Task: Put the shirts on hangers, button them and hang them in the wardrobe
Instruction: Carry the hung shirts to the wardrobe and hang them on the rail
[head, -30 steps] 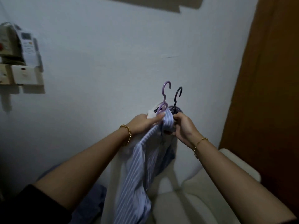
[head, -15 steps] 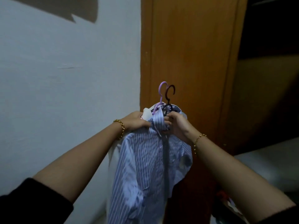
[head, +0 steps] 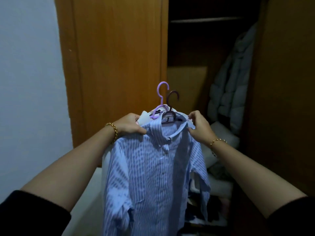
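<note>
A blue and white striped shirt (head: 153, 171) hangs buttoned on a dark brown hanger (head: 171, 106), held up in front of the wardrobe. My left hand (head: 129, 124) grips its left shoulder. My right hand (head: 199, 126) pinches the right side of the collar. Behind it a white shirt (head: 144, 116) sits on a lilac hanger (head: 161, 97), mostly hidden. Both hooks point up, free of any rail.
The wooden wardrobe door (head: 115, 62) stands left of the dark open compartment, where a rail (head: 204, 20) runs across the top. A pale puffer jacket (head: 233, 82) hangs at the right inside. Folded clothes (head: 219, 184) lie piled at the bottom. A white wall (head: 29, 82) is at left.
The view has swung right from the wall to the open wardrobe. My hands have moved apart from the hanger necks to the shirt's shoulder and collar, spreading the striped shirt flat.
</note>
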